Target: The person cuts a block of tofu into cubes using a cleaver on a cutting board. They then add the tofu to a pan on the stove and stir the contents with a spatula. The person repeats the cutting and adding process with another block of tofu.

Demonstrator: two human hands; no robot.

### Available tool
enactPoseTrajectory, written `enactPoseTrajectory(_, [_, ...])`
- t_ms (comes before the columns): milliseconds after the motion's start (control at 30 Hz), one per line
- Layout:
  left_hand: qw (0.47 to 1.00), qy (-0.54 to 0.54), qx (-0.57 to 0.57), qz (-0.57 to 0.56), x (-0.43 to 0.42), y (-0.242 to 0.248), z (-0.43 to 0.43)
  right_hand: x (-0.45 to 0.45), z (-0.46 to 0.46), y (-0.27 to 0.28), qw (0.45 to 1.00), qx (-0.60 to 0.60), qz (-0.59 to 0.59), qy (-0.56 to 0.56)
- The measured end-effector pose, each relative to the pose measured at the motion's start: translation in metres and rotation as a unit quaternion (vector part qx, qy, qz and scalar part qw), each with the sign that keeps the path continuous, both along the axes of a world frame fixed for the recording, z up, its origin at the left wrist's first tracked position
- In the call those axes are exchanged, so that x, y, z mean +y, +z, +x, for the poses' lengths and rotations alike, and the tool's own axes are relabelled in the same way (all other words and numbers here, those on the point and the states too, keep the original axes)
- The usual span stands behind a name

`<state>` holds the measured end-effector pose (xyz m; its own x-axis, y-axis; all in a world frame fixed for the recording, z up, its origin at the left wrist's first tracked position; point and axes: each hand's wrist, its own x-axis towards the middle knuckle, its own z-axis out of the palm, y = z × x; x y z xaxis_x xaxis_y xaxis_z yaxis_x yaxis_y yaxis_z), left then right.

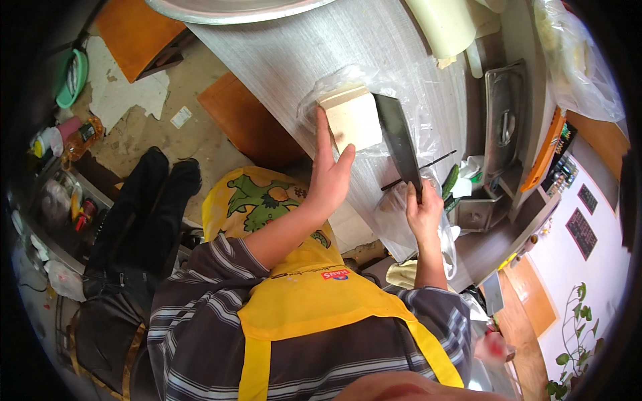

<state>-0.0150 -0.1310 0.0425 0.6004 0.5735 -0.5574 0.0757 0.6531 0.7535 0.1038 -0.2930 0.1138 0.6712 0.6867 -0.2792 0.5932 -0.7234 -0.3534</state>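
A pale, squared block (353, 120), which looks like tofu, lies on a clear plastic bag (346, 76) spread over the grey worktop (281, 65). My left hand (332, 173) braces the block, fingers along its left side and thumb at its near edge. In my right hand (425, 203) is the handle of a dark-bladed cleaver (398, 135). The blade stands steeply tilted beside the block's right face; whether it touches is unclear. A thin dark stick (439, 159) passes behind the cleaver. More clear plastic (396, 205) lies under and beside my right wrist.
A large metal basin (241, 15) sits at the worktop's far end. Cucumbers (451, 180), a metal container (474, 215) and a metal lid (504, 115) are to the right. An orange-brown stool (246, 120) stands below the left edge. Another person's dark-clothed legs (135, 220) extend at left.
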Motion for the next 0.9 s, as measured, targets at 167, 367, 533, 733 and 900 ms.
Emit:
enactPoseTrajectory(167, [0.966,-0.088,0.053,0.239,0.024,-0.007,-0.011,-0.010,-0.028,0.019,0.992,0.027,0.062,-0.109])
enactPoseTrajectory(367, [0.959,-0.055,0.028,0.276,0.038,-0.033,-0.010,0.023,-0.038,0.033,0.999,-0.014,0.042,0.026])
enactPoseTrajectory(533, [0.955,-0.076,0.048,0.282,0.041,-0.038,-0.011,0.024,-0.040,0.029,0.999,0.007,0.023,0.037])
enactPoseTrajectory(733, [0.960,-0.077,0.041,0.267,0.040,-0.040,-0.011,0.028,-0.045,0.022,1.000,-0.004,-0.005,0.026])
enactPoseTrajectory(900, [0.963,-0.063,0.034,0.260,0.039,-0.043,-0.011,0.035,-0.048,0.015,0.999,0.011,-0.035,0.026])
